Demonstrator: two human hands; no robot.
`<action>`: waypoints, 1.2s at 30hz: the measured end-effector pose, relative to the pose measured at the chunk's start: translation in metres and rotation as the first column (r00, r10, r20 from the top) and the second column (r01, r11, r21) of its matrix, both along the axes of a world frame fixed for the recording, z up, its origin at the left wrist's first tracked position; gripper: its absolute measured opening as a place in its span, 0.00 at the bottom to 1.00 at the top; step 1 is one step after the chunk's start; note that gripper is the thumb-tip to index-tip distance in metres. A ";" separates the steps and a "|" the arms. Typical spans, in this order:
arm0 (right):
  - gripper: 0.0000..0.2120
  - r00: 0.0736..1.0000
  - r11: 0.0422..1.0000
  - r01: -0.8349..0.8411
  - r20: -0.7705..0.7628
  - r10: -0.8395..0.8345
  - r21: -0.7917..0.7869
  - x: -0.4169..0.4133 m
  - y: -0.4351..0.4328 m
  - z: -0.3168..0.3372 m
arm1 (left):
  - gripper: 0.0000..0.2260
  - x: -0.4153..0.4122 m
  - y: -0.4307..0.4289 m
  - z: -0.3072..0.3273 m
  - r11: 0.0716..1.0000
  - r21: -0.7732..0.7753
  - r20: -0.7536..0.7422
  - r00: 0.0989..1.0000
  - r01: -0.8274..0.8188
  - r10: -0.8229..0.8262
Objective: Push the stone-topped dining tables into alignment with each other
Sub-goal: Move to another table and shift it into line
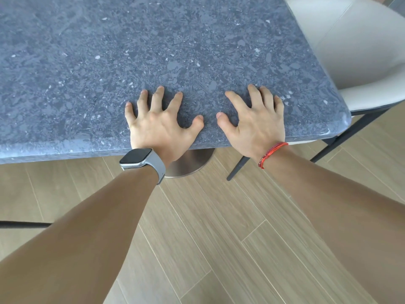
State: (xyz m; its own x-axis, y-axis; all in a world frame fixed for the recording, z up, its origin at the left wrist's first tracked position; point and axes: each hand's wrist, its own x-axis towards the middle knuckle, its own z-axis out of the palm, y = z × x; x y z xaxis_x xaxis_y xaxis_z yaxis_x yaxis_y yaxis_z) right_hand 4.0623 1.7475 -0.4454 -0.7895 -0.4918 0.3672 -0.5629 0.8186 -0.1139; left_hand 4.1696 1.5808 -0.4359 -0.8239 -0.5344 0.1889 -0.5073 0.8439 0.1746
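Note:
A grey-blue speckled stone table top [153, 51] fills the upper part of the head view, its near edge running across the middle and its rounded corner at the right. My left hand [160, 123], with a watch on its wrist, lies flat on the top near the near edge, fingers spread. My right hand [254, 123], with a red cord bracelet on the wrist, lies flat beside it, fingers spread too. Neither hand grips anything. Only one table is in view.
A round metal table base [190, 163] shows under the near edge. A pale upholstered chair [355, 44] with dark metal legs [348, 137] stands right against the table's right side. Wood-plank floor [219, 227] lies below. A dark bar [24, 224] pokes in at the left.

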 end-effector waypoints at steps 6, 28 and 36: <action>0.31 0.979 0.999 0.020 0.204 -0.029 0.046 0.011 0.000 0.015 | 0.35 0.007 -0.004 0.011 0.970 0.236 -0.073 0.996 0.057 -0.041; 0.29 0.847 0.927 -0.099 0.459 0.270 -0.363 0.188 -0.168 0.082 | 0.34 0.225 -0.182 0.069 0.885 0.465 -0.265 0.950 -0.022 0.162; 0.34 0.943 0.987 -0.135 0.294 0.154 -0.082 0.162 -0.235 0.036 | 0.33 0.201 -0.251 0.029 0.957 0.260 -0.128 0.978 -0.126 0.164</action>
